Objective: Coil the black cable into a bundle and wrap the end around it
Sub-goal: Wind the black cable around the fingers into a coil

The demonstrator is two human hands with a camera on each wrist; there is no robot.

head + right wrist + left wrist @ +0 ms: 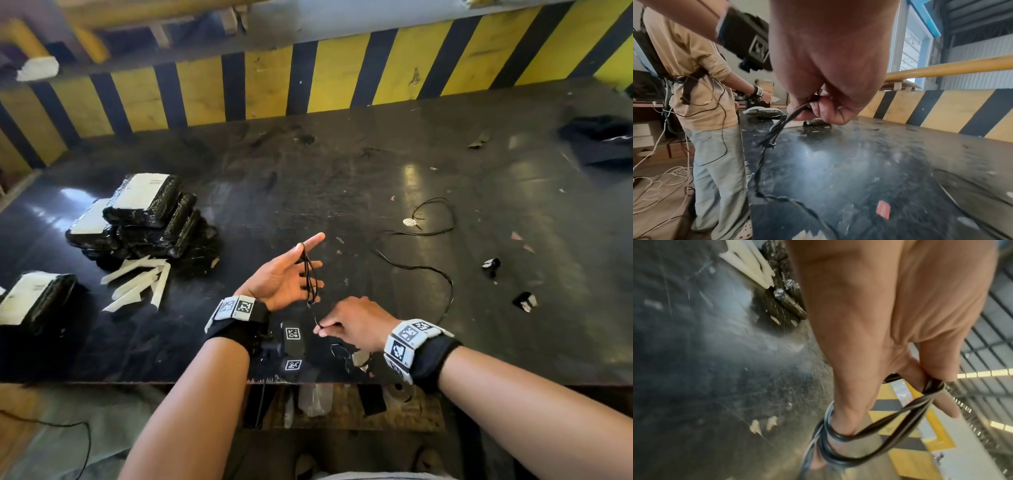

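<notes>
- While the left hand [286,279] is held palm up with its fingers spread out straight, loops of the black cable [309,274] hang around them.
- Seen from the left wrist, the loops go around one finger and cross over to another finger, like a figure eight.
- Just below the left hand, the right hand [356,323] pinches the cable between its thumb and fingertips.
- A short bit of cable runs tight from the loops on the left hand down to the right hand's pinch.
- Past the right hand, the rest of the cable lies loose on the dark table [342,171], curling away to the right of the left hand.
- Far from the left hand, the loose end makes a small loop on the table beside a little white scrap [410,222].
- To the left of the left hand sit black wrapped packs [147,212] with white labels, and white strips [137,284] lie in front of them.
</notes>
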